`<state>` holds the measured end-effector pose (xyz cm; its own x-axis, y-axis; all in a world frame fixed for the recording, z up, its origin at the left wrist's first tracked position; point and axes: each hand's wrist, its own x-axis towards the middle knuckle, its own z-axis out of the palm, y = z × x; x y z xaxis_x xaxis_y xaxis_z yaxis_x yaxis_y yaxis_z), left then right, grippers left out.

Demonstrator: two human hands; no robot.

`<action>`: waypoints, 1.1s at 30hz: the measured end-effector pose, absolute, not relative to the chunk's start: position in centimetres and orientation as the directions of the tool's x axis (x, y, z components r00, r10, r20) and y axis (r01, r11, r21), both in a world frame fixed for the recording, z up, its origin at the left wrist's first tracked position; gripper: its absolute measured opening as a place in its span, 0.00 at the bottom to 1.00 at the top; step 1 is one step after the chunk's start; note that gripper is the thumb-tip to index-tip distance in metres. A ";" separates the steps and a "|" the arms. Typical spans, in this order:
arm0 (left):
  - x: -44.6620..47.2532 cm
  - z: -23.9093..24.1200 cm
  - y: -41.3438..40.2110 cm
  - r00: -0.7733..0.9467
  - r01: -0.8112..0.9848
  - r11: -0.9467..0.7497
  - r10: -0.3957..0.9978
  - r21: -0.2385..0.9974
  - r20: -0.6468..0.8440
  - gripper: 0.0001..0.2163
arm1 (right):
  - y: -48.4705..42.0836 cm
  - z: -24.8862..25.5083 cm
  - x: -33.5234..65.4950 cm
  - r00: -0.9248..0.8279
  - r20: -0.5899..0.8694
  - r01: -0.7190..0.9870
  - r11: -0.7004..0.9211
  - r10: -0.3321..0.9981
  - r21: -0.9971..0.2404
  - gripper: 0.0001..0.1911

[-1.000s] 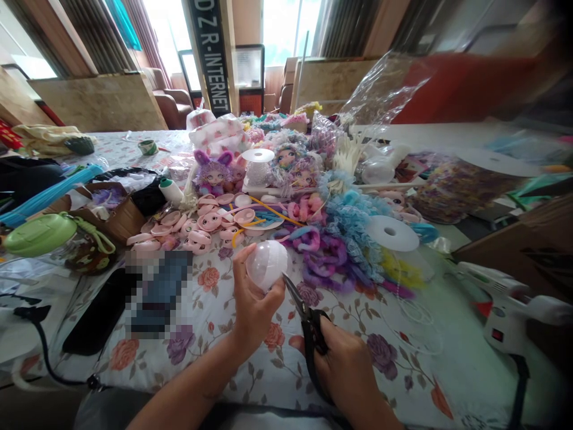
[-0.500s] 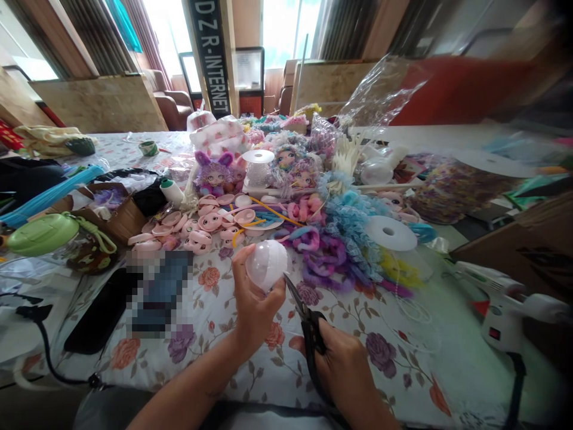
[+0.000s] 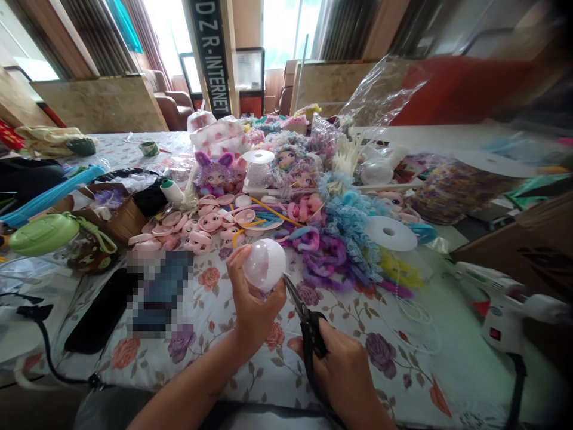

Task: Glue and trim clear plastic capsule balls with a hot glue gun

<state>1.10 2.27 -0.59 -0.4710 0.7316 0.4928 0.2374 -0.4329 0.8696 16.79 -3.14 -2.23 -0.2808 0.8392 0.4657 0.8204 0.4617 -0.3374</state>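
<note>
Held up over the flowered tablecloth [image 3: 224, 358] is a clear plastic ball [image 3: 265, 266] with a white band or patch on its right side. My left hand [image 3: 255, 307] wraps round it from below and the left, thumb at the lower right. In my right hand [image 3: 342, 364] are black-handled scissors [image 3: 307, 325], pointing up and left. Their tip meets the ball's lower right edge beside my left thumb; whether it touches or cuts anything is too small to tell.
Beyond the ball lie pink doll face parts [image 3: 210, 221], purple wool [image 3: 331, 260], blue lace [image 3: 358, 221] and a white spool [image 3: 391, 233]. A glue gun [image 3: 501, 304] stands at the right. To the left are a black phone [image 3: 101, 310] and a green-lidded jar [image 3: 42, 233].
The ball has turned slightly in my left hand and shifted a little left, its white part now looking wider. My right hand and the scissors have barely moved.
</note>
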 end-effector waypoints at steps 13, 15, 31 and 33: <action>1.5 -0.5 2.0 -0.507 0.128 -0.372 0.772 0.919 0.383 0.29 | -3.7 -3.1 16.8 -0.215 0.544 0.915 0.362 0.811 -0.179 0.22; 1.5 -0.5 1.9 -0.499 0.116 -0.371 0.780 0.921 0.377 0.29 | -3.6 -3.1 16.8 -0.213 0.549 0.923 0.351 0.808 -0.159 0.22; 1.7 -0.5 1.6 -0.474 0.103 -0.363 0.801 0.926 0.366 0.29 | -3.3 -2.7 17.0 -0.232 0.537 0.917 0.367 0.811 -0.157 0.19; 1.7 -0.5 1.6 -0.469 0.088 -0.359 0.808 0.929 0.357 0.29 | -3.2 -2.7 17.2 -0.240 0.543 0.910 0.381 0.805 -0.162 0.18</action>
